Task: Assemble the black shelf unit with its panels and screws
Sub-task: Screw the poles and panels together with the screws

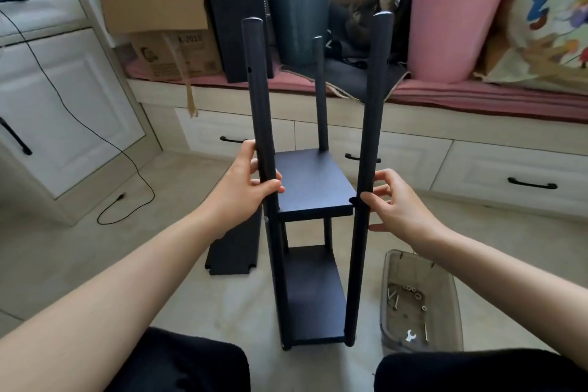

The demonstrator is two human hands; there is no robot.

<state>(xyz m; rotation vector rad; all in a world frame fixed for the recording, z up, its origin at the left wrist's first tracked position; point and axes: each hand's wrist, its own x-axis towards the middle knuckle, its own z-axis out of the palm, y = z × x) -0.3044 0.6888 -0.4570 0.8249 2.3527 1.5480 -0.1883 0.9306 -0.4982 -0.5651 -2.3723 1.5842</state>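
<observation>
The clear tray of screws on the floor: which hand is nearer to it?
Right. The right hand touches the right front pole above the clear tray; the left hand grips the left front pole, across the shelf unit from it.

Home, prob. a bedroom/storage corner — white cabinets (63, 99), window-seat drawers (509, 175), cardboard boxes (152, 3), pink bucket (451, 25) — tiled floor (79, 248).
</observation>
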